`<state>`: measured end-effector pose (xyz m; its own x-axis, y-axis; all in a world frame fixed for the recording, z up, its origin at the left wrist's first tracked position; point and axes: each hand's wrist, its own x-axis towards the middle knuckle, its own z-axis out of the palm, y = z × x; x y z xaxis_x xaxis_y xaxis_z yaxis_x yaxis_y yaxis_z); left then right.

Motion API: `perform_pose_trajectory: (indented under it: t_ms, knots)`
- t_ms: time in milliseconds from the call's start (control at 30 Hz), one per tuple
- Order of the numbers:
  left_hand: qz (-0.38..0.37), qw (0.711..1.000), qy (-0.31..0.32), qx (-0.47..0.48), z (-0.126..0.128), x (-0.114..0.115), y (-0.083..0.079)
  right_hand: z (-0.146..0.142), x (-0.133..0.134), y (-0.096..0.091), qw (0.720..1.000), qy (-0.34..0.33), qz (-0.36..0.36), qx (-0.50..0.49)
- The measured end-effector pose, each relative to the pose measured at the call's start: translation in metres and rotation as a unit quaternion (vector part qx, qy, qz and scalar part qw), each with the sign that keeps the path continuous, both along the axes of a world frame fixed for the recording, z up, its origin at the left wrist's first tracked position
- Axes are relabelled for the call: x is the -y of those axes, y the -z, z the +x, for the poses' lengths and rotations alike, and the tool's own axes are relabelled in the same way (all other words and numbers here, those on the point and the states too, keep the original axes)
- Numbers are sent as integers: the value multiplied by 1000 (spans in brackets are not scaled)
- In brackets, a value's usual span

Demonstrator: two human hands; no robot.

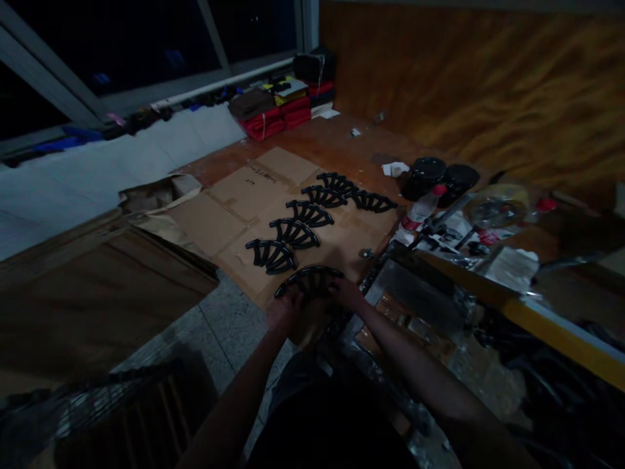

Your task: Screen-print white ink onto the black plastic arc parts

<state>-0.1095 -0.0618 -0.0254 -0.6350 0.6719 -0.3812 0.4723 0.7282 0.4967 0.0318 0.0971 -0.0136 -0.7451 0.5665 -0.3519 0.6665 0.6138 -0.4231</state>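
Observation:
A black, fan-shaped slatted piece [315, 277] with a curved rim is at the near edge of the cardboard-covered table. My left hand [288, 303] is closed on its left end, and my right hand [346, 291] grips the right end. My fingertips are partly lost in the dim light. Beyond my hands, several similar black slatted pieces [294, 233] lie in a slanting row on the flattened cardboard [234, 198]. One more of these pieces [374, 200] lies off to the right of the row.
On the right are a red-capped bottle [424, 208], black rolls [424, 174], a roll of clear tape [497, 205] and a yellow-edged frame [498, 312]. Red folded bundles [278, 120] sit by the window. Stacked cardboard [107, 293] stands at the left.

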Motion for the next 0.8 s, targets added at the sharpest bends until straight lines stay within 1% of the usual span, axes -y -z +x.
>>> perform_pose_trajectory:
  t_ms: [100, 133, 200, 267, 333, 400, 467, 533, 600, 700, 767, 800]
  knots:
    - [37, 994, 38, -91, 31, -3, -6, 0, 5, -2, 1000, 1, -7, -1]
    - [44, 992, 55, -101, 40, -6, -6, -1, 6, -2, 1000, 4, -8, 0]
    - [42, 993, 73, -84, 52, -14, -3, -4, 8, -2, 1000, 10, -10, 4]
    - [39, 994, 69, -72, 58, -23, 2, -6, 9, -1, 1000, 10, -13, 8]
    - [30, 995, 46, -85, 61, -32, 8, -9, 9, 1, 1000, 7, -19, 10]
    - [8, 994, 24, -108, 63, -40, 12, -10, 10, 2, 1000, 3, -26, 8]
    - [-16, 992, 20, -126, 63, -43, 12, -10, 10, 2, 999, -4, -34, -1]
    - [-41, 989, 24, -140, 61, -41, 10, -8, 12, 0, 999, -12, -46, -13]
    - [-61, 984, 40, -161, 57, -34, 5, -2, 14, -3, 998, -22, -57, -27]
    - [-79, 973, 67, -208, 45, -27, -5, 10, 17, -10, 991, -20, -84, -102]
    - [-68, 965, 87, -237, 32, -35, -14, 20, 18, -17, 979, -1, -98, -176]
    - [-56, 962, 100, -249, 25, -45, -19, 26, 18, -20, 974, 14, -99, -202]
